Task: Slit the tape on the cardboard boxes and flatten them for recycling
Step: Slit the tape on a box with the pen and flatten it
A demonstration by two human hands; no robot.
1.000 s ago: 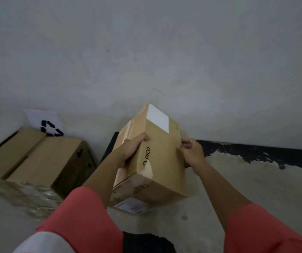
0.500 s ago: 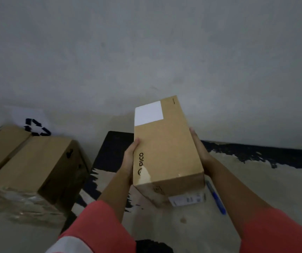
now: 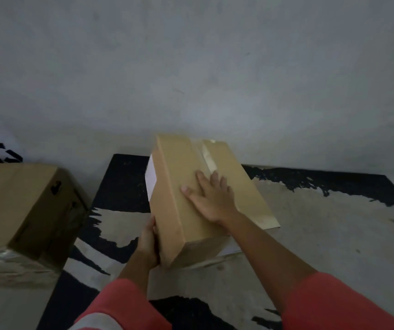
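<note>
Leftward passage is narrowed by a large carton (image 3: pixel 24 206), and the far side is closed by the wall (image 3: pixel 191 79). Open mat (image 3: pixel 322 234) is left on the right.

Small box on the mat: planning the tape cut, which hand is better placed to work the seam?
Likely the right hand: it lies flat on the box top, fingertips by the tape. The left hand grips the near left edge, steadying it.

Right hand (image 3: pixel 211 201) flat atop taped box (image 3: pixel 184 210); left hand (image 3: pixel 148 244) grips its near corner
</note>
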